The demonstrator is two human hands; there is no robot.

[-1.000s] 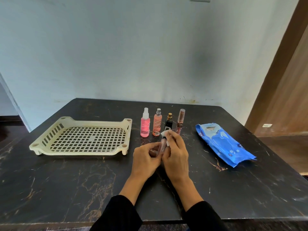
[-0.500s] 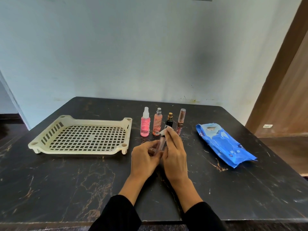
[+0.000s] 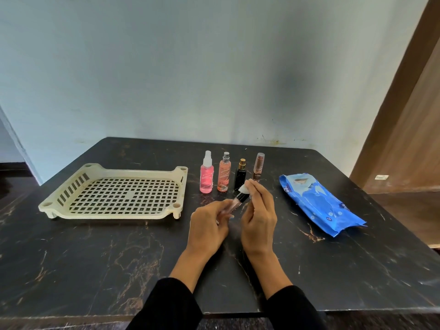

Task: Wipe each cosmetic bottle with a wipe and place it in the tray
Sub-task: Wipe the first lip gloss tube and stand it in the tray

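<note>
Over the dark worktop [image 3: 95,258], the left hand [image 3: 207,226] grips a slim clear bottle [image 3: 234,203] by its lower end, tilted with its dark cap up and to the right. The right hand [image 3: 259,219] pinches a small white wipe [image 3: 244,188] against that cap. The cream tray [image 3: 114,211] sits to the left, holding nothing. Four bottles [image 3: 223,172] stand in a row just beyond the hands, and a blue wipe pack [image 3: 319,201] lies to the right

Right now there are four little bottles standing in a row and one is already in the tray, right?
Not quite. The tray holds nothing yet, as the head view shows. Four bottles do stand in a row, and a fifth is in the left hand, being wiped.
</note>
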